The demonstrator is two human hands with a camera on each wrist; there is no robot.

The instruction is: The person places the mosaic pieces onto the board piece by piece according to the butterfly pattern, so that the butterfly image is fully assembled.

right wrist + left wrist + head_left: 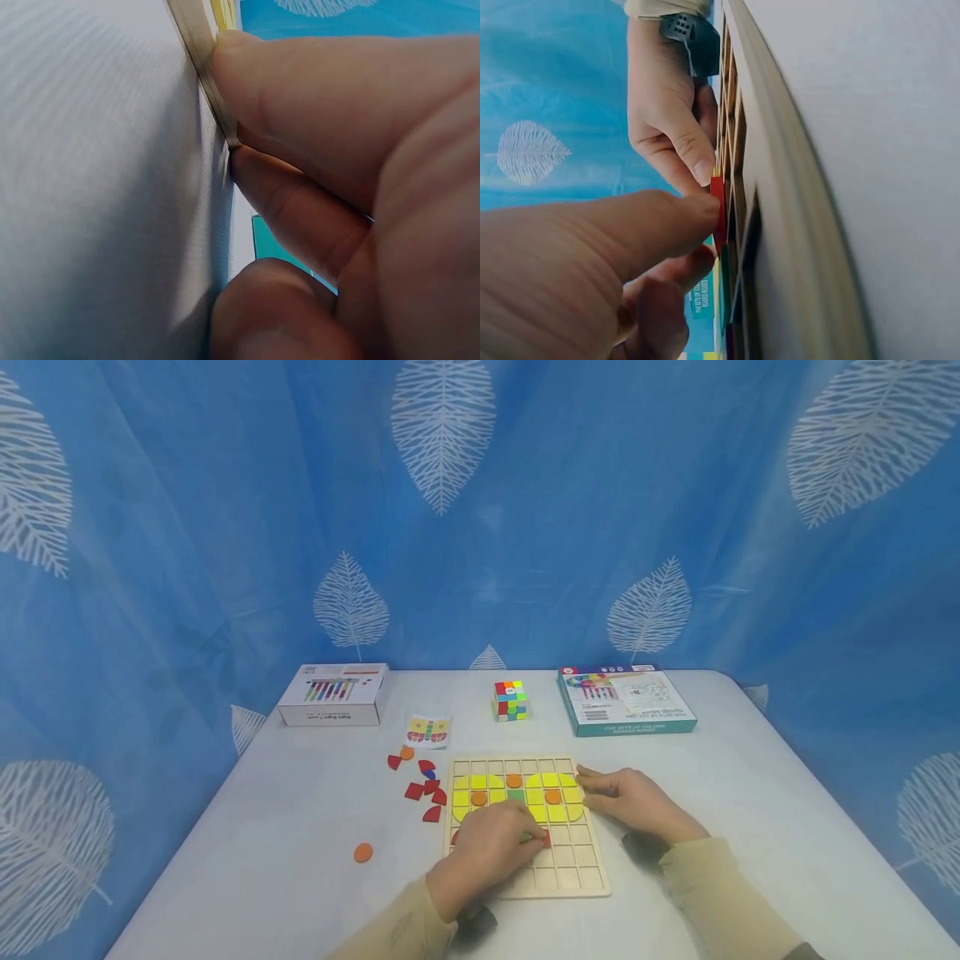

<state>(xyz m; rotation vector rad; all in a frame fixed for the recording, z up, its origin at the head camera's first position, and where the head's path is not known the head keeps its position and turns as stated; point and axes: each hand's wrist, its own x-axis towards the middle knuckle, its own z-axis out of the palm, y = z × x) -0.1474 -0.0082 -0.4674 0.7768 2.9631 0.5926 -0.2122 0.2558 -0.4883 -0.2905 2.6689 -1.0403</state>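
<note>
A wooden grid board (567, 881) lies on the table. Yellow tiles (557, 812), orange discs (513, 781) and a green square (516, 795) sit in its cells. Over the lower middle of the board, my left hand (487, 847) pinches a red tile (718, 210) at a cell; fingers partly cover it. Another red piece (454, 837) shows at the board's left side, mostly behind that hand. My right hand (633, 802) holds the board's right edge, with the thumb and fingertips against the rim in the right wrist view.
Loose red pieces (414, 791), a blue piece (429, 774) and orange discs (363, 852) lie left of the board. Behind them is a pattern card (427, 732). A puzzle cube (511, 701), a white box (333, 695) and a teal-edged box (626, 700) stand farther back.
</note>
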